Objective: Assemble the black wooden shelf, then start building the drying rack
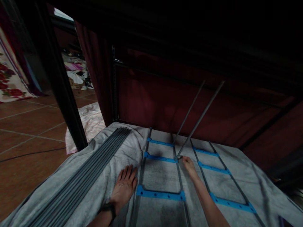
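Note:
My left hand (pixel 125 183) lies flat on the grey cloth, fingers stretched out, just left of the nearer ladder-like frame. That frame has dark rods along its sides and blue crosspieces (pixel 161 194) between them. My right hand (pixel 188 164) is closed in a pinch at the right end of the middle blue crosspiece (pixel 161 157). A small item shows at its fingertips, too tiny to name. Close to those fingertips, a grey rod (pixel 201 118) rises at a slant from the crosspiece's end. A thinner rod (pixel 189 111) slants up behind it, from near the far crosspiece (pixel 161 142).
Several long grey rods (pixel 87 176) lie side by side at the left of the cloth (pixel 132 142). To the right lies a second frame with blue crosspieces (pixel 233 203). A dark post (pixel 63 94) stands at left, and a dark red curtain (pixel 146 97) hangs behind.

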Demonstrator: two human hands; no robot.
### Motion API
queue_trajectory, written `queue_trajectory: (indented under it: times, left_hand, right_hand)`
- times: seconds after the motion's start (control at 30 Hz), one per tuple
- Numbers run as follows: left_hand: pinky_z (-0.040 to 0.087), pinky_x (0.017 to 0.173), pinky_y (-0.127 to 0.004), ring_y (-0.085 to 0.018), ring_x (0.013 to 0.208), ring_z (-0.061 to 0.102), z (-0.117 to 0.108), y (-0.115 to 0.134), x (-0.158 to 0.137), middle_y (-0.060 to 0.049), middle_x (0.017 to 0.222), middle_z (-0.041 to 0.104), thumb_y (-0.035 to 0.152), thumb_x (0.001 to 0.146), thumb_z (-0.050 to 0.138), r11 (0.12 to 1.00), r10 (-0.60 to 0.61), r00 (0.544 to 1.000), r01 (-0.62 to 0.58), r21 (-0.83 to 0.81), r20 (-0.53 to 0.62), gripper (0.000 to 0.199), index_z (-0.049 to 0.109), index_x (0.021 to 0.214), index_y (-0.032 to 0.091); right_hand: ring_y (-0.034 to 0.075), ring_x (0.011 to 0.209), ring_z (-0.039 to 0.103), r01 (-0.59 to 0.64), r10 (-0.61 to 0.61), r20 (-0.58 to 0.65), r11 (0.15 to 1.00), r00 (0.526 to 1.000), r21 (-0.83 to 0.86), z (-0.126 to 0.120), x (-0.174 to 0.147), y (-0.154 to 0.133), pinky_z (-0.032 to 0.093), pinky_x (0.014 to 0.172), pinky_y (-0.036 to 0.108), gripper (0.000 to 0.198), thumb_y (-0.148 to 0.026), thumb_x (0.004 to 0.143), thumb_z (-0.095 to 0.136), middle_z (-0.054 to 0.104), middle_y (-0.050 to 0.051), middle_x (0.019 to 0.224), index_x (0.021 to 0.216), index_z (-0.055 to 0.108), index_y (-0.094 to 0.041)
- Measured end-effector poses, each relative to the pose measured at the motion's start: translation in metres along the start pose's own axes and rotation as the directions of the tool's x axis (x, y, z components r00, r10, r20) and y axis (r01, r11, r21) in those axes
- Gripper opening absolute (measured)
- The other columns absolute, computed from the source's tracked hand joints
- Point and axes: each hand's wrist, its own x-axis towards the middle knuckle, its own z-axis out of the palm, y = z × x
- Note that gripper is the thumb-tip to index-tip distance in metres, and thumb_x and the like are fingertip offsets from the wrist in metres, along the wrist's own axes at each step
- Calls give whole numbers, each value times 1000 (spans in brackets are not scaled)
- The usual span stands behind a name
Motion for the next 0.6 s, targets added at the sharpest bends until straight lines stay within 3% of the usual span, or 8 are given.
queue_trajectory:
  times: [0.1, 0.17, 0.27, 0.4, 0.5, 0.6]
  left_hand:
    - [37, 108, -50, -32, 133, 49, 2, -1, 0, -13, 141, 58, 32, 93, 44, 1000, -4, 1000, 4, -8, -31, 44, 63, 132, 21]
    - [39, 108, -50, -32, 132, 50, 3, -2, 1, -15, 139, 59, 33, 93, 44, 999, -13, 999, 11, -31, -43, 44, 64, 130, 19]
    - [40, 107, -49, -30, 131, 51, -3, -3, 4, -16, 139, 58, 30, 95, 41, 995, -15, 998, 9, -96, -68, 44, 63, 130, 16]
    - [38, 109, -44, -26, 128, 53, -22, 11, 2, -13, 135, 62, 24, 96, 33, 970, 1, 1000, 0, -244, 5, 44, 64, 126, 17]
    - [41, 106, -39, -25, 116, 60, -32, 36, -4, -13, 123, 67, 26, 96, 32, 916, -102, 969, 179, -358, 225, 44, 64, 125, 15]
    - [42, 103, -36, -26, 118, 59, -36, 58, -8, -18, 126, 64, 24, 89, 44, 837, -237, 896, 384, -389, 376, 49, 56, 133, 8]
  right_hand:
    - [35, 81, 70, -43, 44, 8, 996, 999, -75, -22, -68, 41, 56, 83, 48, 8, -34, 57, 66, 67, 4, 68, 61, 65, -27]
    - [35, 90, 71, -22, 24, 13, 986, 1000, -163, -31, -113, 66, 56, 88, 46, 16, -36, 58, 60, 72, 5, 82, 69, 70, -30]
    - [33, 110, 67, 1, -1, -1, 946, 1000, -323, -34, -160, 88, 54, 96, 41, 34, -37, 65, 58, 70, 7, 113, 95, 73, -32]
    - [29, 124, 60, -47, 88, 29, 747, 996, -663, -28, -184, 85, 49, 101, 35, 49, -28, 78, 50, 59, 16, 136, 124, 65, -19]
    - [26, 122, 61, -19, 129, 80, 628, 988, -778, -24, -186, 74, 46, 101, 32, 53, -18, 86, 38, 51, 21, 144, 136, 54, -9]
    - [26, 118, 63, -12, 130, 86, 613, 988, -790, -23, -187, 70, 47, 98, 31, 53, -15, 89, 31, 51, 23, 143, 137, 53, -6]
